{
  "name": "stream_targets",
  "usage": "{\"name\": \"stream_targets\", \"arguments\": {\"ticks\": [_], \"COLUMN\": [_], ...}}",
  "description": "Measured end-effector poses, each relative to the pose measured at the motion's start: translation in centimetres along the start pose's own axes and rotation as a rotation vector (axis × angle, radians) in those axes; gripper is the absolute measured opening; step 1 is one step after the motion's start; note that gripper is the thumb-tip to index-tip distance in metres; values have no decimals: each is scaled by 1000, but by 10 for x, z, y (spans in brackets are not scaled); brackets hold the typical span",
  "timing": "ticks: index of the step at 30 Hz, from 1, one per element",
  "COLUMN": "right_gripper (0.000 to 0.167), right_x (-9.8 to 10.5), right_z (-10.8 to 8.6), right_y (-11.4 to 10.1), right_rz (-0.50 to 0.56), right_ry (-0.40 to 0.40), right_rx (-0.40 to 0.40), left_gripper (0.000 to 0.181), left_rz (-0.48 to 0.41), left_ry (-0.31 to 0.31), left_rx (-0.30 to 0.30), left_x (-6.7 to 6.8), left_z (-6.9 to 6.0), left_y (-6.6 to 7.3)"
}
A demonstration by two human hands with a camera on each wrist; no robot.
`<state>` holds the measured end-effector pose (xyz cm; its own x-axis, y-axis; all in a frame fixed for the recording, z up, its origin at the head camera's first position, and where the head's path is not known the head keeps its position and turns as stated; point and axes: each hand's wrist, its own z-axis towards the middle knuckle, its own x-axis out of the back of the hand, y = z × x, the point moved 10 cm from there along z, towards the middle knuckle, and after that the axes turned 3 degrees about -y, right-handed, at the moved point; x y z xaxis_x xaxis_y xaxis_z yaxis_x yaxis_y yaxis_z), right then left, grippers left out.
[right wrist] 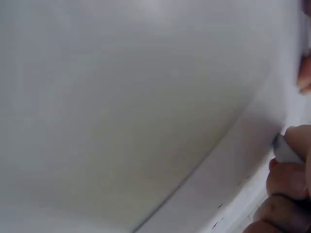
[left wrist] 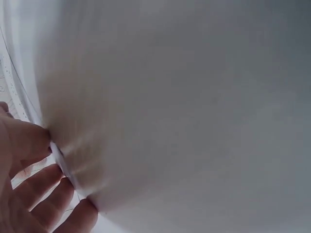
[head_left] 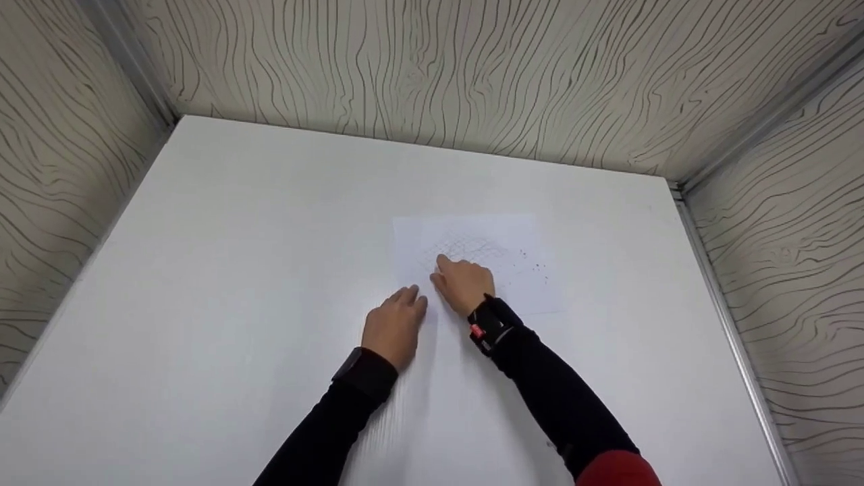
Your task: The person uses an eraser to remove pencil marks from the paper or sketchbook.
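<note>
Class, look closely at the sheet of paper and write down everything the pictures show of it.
The sheet of paper is thin, white and four-sided, lying flat on the white table. Faint crossed lines cover its upper middle; small dark specks dot its right side. The right hand, pinching a small pale block, hides part of it. The left hand is by its lower left corner; whether it touches is unclear.

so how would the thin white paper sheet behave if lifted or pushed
The thin white paper sheet would probably flop when lifted, given its barely visible thickness. Pushed, it might slide, as the flat white tabletop looks smooth. Its small dark specks, if loose, could slip off if tilted.
</note>
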<state>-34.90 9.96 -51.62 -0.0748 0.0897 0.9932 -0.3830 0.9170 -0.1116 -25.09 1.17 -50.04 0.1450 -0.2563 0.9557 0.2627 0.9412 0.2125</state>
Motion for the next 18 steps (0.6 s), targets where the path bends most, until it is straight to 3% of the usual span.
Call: {"name": "stream_targets", "arguments": {"ticks": [6, 9, 14, 18], "right_gripper": [22, 22, 25, 26], "right_x": [9, 8, 0, 1], "right_z": [1, 2, 0, -4], "right_y": [39, 22, -13, 8], "right_rz": [-42, -39, 51, 49], "right_ry": [12, 3, -49, -55], "right_rx": [-116, -107, 7, -36], "left_gripper": [27, 26, 27, 28], "left_rz": [1, -4, 3, 17], "left_ry": [5, 19, 32, 29], "left_rx": [2, -4, -11, -6], "left_x": [3, 2, 0, -1], "left_z": [2, 1, 0, 4], "left_y": [1, 1, 2, 3]}}
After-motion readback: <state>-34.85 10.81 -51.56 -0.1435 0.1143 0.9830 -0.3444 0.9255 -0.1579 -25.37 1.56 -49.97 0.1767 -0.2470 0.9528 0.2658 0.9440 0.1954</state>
